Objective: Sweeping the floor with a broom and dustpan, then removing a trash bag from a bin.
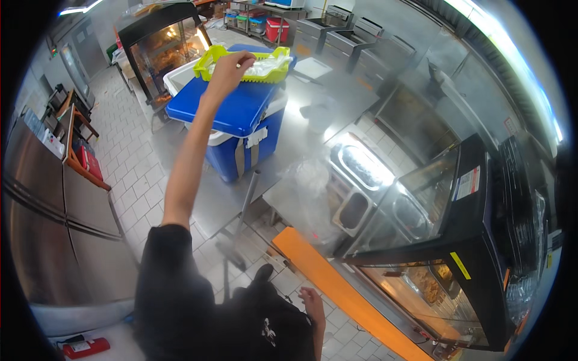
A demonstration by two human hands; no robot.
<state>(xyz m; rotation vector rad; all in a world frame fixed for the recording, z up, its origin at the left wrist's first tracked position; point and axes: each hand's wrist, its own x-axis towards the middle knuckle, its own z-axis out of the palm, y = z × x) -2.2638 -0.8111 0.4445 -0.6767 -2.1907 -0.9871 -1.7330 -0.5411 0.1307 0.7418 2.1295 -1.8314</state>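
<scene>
My left hand (232, 67) reaches over the near rim of a lime-green plastic basket (275, 77), its fingers bent. White plastic bags (266, 67) lie in the basket under those fingers. Whether a bag is pinched between them I cannot make out. The basket rests at the back of a blue cooler box (266, 153), on or beside its blue lid (226, 106). That lid looks tilted, with white inner walls showing under it. Down at my side hangs my right hand (310, 300), with nothing visible in it and its fingers slightly apart, near an orange counter edge (334, 280).
The cooler stands on a steel table (189, 180). A heated display case (424, 280) with fried food is at right, another display case (167, 49) behind the cooler. A pole (248, 198) rises beside the table. Steel refrigerator doors (90, 225) flank the left; fryers (343, 36) line the back.
</scene>
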